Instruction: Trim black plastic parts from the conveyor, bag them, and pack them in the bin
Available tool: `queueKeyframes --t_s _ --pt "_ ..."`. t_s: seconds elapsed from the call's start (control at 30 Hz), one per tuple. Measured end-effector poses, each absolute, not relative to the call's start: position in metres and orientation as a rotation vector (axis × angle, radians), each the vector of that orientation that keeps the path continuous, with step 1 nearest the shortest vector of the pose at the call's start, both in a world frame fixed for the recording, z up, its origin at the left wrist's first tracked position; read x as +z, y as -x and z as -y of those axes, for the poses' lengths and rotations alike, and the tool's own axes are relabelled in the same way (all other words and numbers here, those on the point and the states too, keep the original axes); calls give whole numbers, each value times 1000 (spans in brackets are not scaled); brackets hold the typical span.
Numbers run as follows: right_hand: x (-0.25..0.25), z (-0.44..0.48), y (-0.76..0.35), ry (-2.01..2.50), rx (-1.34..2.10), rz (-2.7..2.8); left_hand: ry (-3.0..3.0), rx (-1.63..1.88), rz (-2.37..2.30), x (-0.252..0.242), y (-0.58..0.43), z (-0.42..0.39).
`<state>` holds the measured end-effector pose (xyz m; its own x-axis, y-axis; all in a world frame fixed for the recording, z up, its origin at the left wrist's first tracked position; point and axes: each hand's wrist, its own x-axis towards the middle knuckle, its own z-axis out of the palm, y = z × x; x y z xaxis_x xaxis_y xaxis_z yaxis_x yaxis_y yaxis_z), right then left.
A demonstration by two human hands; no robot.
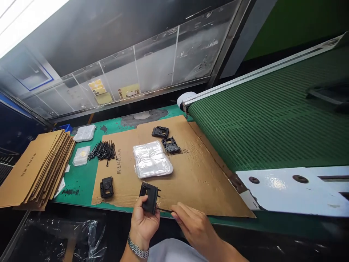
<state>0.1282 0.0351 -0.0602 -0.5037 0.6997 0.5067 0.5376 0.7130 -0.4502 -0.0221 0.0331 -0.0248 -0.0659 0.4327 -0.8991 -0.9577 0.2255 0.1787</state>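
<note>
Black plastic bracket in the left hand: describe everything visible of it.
The matte black moulded-plastic bracket is a squarish, frame-like piece with a small tab projecting from its right side. It stands tilted on edge, held up in the left hand, above the near edge of the brown cardboard sheet. The tip of a thin black pin from the right hand reaches its lower right corner; contact cannot be told.

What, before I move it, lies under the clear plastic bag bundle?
The clear plastic bag bundle rests on a brown cardboard sheet; the patch beneath it is covered, so nothing there shows.
</note>
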Motion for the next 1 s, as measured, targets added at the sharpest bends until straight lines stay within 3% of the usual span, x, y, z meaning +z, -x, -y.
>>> queueKeyframes --t_s 0.5,0.67,0.87,0.93,1.0 --pt "-45 -50 -126 878 188 2225 653 1195 -946 -14 20 -5" --pt "-40 -54 -132 1105 859 2110 521 1048 -927 -20 28 5" --pt "-25 -47 -134 1072 1712 1722 498 1153 -920 -32 34 5" --pt "-23 -44 -132 1003 1852 1638 542 1197 -933 -33 33 2" --pt "-22 -40 -130 941 1747 1711 595 1229 -955 -31 31 -2"
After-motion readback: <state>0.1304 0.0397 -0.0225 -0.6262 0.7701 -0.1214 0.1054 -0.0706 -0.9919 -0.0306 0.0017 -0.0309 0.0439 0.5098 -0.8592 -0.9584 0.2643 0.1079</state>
